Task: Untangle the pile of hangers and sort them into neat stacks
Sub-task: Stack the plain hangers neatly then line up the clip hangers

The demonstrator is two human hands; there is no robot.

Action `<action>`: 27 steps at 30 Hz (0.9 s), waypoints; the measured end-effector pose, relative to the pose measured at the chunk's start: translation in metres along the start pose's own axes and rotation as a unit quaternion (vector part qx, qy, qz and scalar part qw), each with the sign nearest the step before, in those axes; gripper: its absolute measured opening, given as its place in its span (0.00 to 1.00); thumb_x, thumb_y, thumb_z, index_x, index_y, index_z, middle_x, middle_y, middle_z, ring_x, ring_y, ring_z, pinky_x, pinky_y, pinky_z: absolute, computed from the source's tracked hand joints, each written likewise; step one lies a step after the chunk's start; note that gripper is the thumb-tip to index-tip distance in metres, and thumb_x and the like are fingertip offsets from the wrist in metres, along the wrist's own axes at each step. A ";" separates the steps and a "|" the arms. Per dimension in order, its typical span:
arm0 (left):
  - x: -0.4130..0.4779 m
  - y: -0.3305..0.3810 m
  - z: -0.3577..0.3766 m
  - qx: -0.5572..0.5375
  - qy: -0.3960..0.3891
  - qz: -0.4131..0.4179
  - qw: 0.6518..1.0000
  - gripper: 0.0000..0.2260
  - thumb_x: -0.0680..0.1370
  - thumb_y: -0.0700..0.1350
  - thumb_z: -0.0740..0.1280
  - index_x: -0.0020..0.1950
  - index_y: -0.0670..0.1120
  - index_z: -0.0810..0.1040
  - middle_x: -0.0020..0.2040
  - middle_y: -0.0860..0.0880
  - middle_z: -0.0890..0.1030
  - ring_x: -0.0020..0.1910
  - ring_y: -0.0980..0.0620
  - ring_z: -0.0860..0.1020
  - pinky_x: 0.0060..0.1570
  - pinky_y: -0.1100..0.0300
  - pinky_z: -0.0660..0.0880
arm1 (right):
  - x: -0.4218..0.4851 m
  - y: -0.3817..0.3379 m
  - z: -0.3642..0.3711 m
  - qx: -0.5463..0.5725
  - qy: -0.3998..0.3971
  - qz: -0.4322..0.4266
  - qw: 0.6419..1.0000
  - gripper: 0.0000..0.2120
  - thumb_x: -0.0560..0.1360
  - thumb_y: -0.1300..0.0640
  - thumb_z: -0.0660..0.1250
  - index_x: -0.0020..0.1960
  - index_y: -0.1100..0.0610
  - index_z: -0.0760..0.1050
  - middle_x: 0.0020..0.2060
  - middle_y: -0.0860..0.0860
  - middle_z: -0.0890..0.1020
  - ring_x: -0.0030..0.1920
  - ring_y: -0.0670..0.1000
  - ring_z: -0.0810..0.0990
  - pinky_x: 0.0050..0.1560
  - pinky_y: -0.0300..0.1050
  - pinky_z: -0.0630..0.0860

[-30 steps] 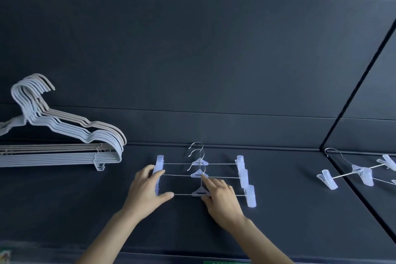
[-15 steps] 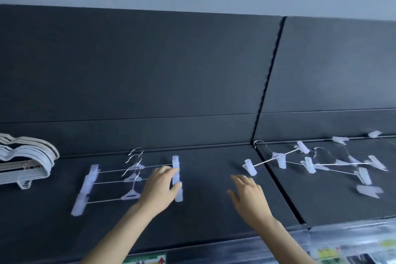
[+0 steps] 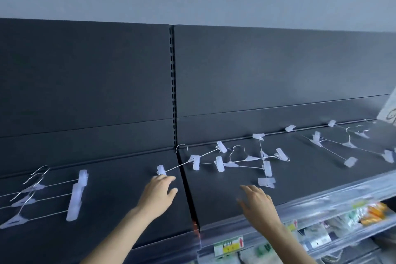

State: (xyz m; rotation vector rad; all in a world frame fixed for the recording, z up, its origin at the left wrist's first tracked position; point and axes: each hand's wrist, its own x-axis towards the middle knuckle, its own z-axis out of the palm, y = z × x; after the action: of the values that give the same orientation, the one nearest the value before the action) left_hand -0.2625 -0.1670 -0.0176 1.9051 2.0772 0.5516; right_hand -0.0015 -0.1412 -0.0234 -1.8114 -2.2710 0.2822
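Sprawling tangle of translucent clip hangers (image 3: 220,164); left hand (image 3: 158,193), right hand (image 3: 257,201) released, empty.

View swung right; coat hangers at 9 o'clock now out of frame. L hand (image 3: 158,194) left the clip-hanger stack (image 3: 75,195), fingertips now by the end clip (image 3: 161,170) of the tangled pile (image 3: 246,161). R hand (image 3: 258,201) moved toward 3 o'clock, below the pile.
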 end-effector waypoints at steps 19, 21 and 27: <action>0.143 0.023 0.056 0.028 0.006 -0.095 0.995 0.09 0.76 0.48 0.60 0.39 0.45 0.68 0.44 0.48 0.72 0.47 0.47 0.71 0.41 0.57 0.68 | 0.136 0.095 -0.024 -0.023 0.010 -0.020 0.999 0.15 0.76 0.55 0.58 0.61 0.54 0.70 0.57 0.51 0.76 0.59 0.55 0.72 0.53 0.46 0.68; 0.149 0.018 0.057 -0.013 -0.006 -0.113 0.994 0.10 0.75 0.49 0.62 0.40 0.43 0.73 0.44 0.47 0.75 0.46 0.47 0.74 0.44 0.54 0.72 | 0.152 0.089 -0.019 -0.035 -0.020 -0.025 0.999 0.16 0.75 0.54 0.58 0.62 0.54 0.70 0.58 0.51 0.76 0.60 0.55 0.71 0.56 0.47 0.67; 0.148 0.023 0.060 -0.133 -0.010 -0.124 0.983 0.13 0.66 0.50 0.69 0.33 0.42 0.71 0.29 0.53 0.67 0.29 0.53 0.64 0.32 0.59 0.60 | 0.178 0.084 -0.006 -0.014 -0.079 -0.054 0.995 0.03 0.74 0.54 0.58 0.43 0.53 0.65 0.43 0.50 0.71 0.55 0.56 0.73 0.50 0.47 0.64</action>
State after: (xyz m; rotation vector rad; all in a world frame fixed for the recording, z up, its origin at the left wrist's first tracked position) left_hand -0.2302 -0.0127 -0.0518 1.4739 2.0673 0.7050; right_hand 0.0405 0.0507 -0.0325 -1.7284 -2.4816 0.3875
